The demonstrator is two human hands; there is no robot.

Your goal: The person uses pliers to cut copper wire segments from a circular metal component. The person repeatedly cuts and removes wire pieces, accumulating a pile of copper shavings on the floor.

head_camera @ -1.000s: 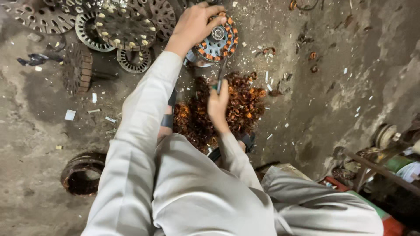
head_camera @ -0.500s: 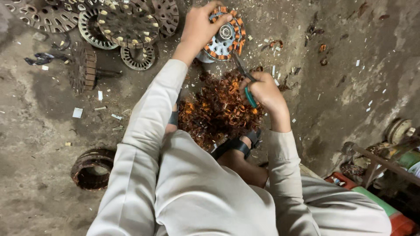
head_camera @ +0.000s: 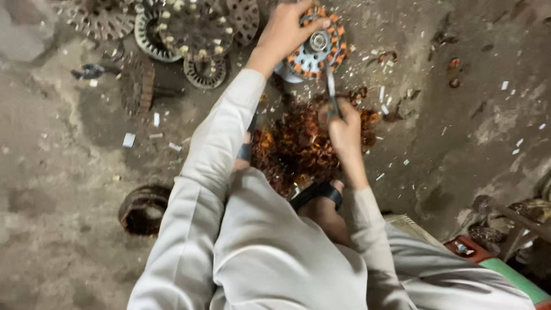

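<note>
While the left hand (head_camera: pixel 287 31) is closing around the rim of a round metal motor stator with orange copper coils (head_camera: pixel 315 49), holding it tilted on the dirty concrete floor (head_camera: pixel 69 172), the right hand (head_camera: pixel 344 129) is gripping a slim metal tool with a dark handle (head_camera: pixel 331 86), its fingers wrapped tight and the tip reaching up into the windings at the stator's lower edge. Orange coils are showing around most of the ring, so the stripping of this piece seems to be at an early or middle stage, with much wire left in the slots. Just below it, between the two arms, a heap of loose reddish copper wire scraps (head_camera: pixel 304 143) is lying, which suggests a good deal of wire is already out. Bare, dark laminated rings (head_camera: pixel 195 28) are sitting at the upper left, apparently emptied, and a rusty wound ring (head_camera: pixel 143 208) is lying apart at the lower left, seemingly untouched.
</note>
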